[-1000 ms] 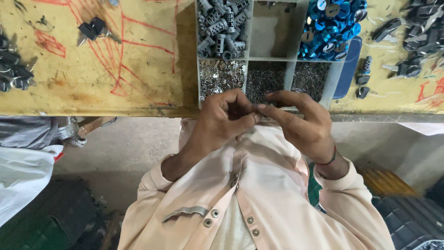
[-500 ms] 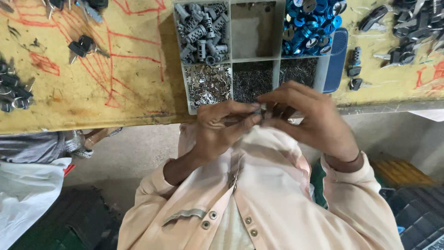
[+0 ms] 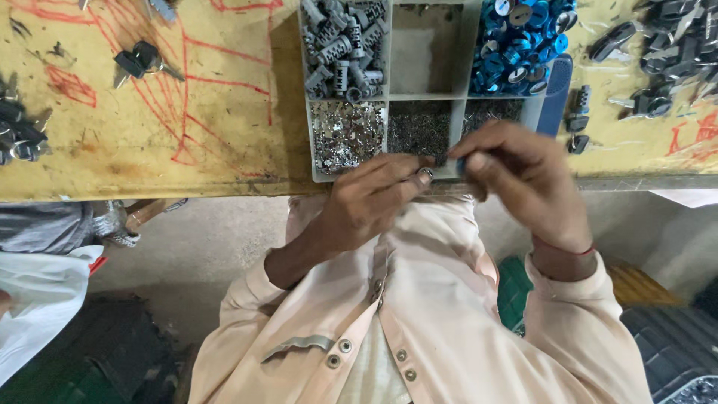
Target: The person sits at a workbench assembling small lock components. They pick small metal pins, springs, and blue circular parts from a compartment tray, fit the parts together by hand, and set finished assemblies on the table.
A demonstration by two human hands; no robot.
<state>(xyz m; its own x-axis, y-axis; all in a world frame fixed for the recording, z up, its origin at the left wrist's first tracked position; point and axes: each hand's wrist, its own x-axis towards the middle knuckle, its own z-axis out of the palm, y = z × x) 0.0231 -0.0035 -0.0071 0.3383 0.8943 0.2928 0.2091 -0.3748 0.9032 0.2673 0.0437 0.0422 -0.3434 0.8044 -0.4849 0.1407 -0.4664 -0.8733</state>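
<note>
My left hand [image 3: 370, 202] pinches a small round metal part [image 3: 425, 175] between thumb and fingertips, at the near edge of the tabletop [image 3: 187, 112]. My right hand [image 3: 523, 176] meets it from the other side, fingers curled close together on something small and dark; I cannot tell what it is. Both hands hover just over the front row of a grey compartment tray [image 3: 464, 93] that lies at the near edge, right of the middle.

In the tray I see grey cylinders [image 3: 344, 49] in the far left compartment, an almost bare middle compartment, and blue round caps [image 3: 523, 41] in the far right one. The near left compartment holds shiny metal flakes [image 3: 345, 135]; the near middle holds fine dark pins [image 3: 419, 127], partly hidden by my fingers.

Dark keys [image 3: 138, 61] lie near the far left of the yellow top, which has red scribbles. More dark pieces [image 3: 666, 52] lie at the far right corner. Both wrists are bent inward, and the forearms in pale sleeves [image 3: 419, 322] come up from below.
</note>
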